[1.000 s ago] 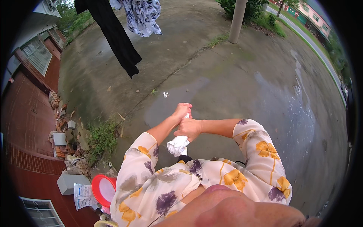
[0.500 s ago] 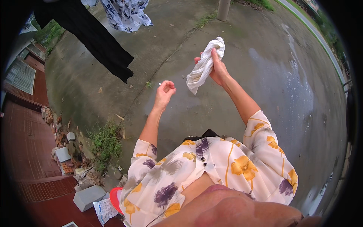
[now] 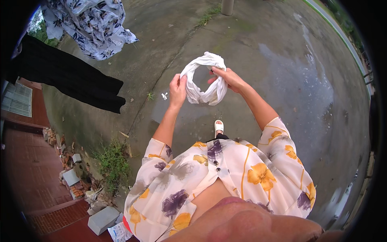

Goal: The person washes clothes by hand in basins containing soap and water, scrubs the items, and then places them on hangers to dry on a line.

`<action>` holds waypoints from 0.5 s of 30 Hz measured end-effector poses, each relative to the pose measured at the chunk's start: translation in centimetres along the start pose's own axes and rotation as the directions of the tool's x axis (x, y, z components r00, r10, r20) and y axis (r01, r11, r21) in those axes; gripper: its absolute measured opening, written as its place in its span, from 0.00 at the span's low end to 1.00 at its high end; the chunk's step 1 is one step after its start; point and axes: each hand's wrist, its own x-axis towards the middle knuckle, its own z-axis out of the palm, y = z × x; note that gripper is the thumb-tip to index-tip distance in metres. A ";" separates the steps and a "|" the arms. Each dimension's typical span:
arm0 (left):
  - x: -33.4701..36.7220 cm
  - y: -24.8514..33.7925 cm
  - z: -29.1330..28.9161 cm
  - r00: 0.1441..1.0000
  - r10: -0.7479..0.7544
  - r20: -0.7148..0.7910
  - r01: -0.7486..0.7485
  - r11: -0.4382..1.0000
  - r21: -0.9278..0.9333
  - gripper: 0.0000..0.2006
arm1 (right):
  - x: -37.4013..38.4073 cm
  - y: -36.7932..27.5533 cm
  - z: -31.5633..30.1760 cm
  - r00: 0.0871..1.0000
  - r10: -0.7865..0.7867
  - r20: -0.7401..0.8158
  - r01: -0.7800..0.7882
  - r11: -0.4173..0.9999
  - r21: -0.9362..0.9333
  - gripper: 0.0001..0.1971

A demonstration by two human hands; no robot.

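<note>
A twisted white cloth forms an open loop in front of my chest, with wet concrete showing through its middle. My left hand is closed on the loop's left side, thumb on top. My right hand grips the right side, its thumb laid over the fabric and some fingers showing inside the loop. What kind of cloth item it is cannot be made out. Just left of my left hand shows a small white thing, too small to name.
Black trousers and a white garment with dark blue leaf print hang at the upper left. A pole stands far ahead. Weeds, bricks and a grey block lie left. A puddle spreads right.
My left hand, earlier apart from the cloth, now holds it. The bunched cloth has been spread into a loop and come lower. A white sandal has come into view below.
</note>
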 end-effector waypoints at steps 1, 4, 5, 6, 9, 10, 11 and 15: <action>1.9 -0.6 -0.7 0.998 0.017 -0.069 -0.010 0.995 0.097 0.09 | 0.5 0.0 -2.1 0.999 0.023 0.038 -0.023 1.000 0.001 0.31; 7.5 -0.6 -0.6 0.961 0.234 -0.148 -0.138 0.869 0.476 0.11 | 2.4 0.3 -7.2 0.981 0.004 0.195 -0.017 0.998 0.065 0.20; 9.1 -1.2 -0.6 0.854 0.520 -0.024 -0.311 0.546 0.778 0.13 | 2.9 0.0 -7.7 0.976 0.014 0.217 -0.073 0.962 0.264 0.20; 9.5 -1.6 0.1 0.901 0.430 -0.061 -0.256 0.639 0.726 0.14 | 3.2 0.1 -7.7 0.970 0.021 0.242 -0.131 0.883 0.450 0.19; 10.0 -0.5 5.5 0.995 -0.095 0.035 0.080 0.948 0.308 0.18 | 5.5 -0.7 -9.3 0.979 -0.060 0.197 -0.101 0.693 0.714 0.23; 9.2 -0.8 6.9 0.952 -0.241 0.191 0.240 0.970 0.028 0.21 | 7.0 -0.2 -9.4 0.981 -0.118 0.156 -0.047 0.631 0.774 0.24; 8.1 -0.5 8.6 0.893 -0.348 0.285 0.388 0.916 -0.100 0.22 | 7.6 -0.7 -9.3 0.992 -0.098 0.080 -0.006 0.599 0.801 0.28; 7.1 -3.0 12.0 0.822 -0.470 0.322 0.547 0.807 -0.220 0.16 | 11.6 0.5 -10.7 0.995 -0.094 0.040 0.011 0.491 0.871 0.29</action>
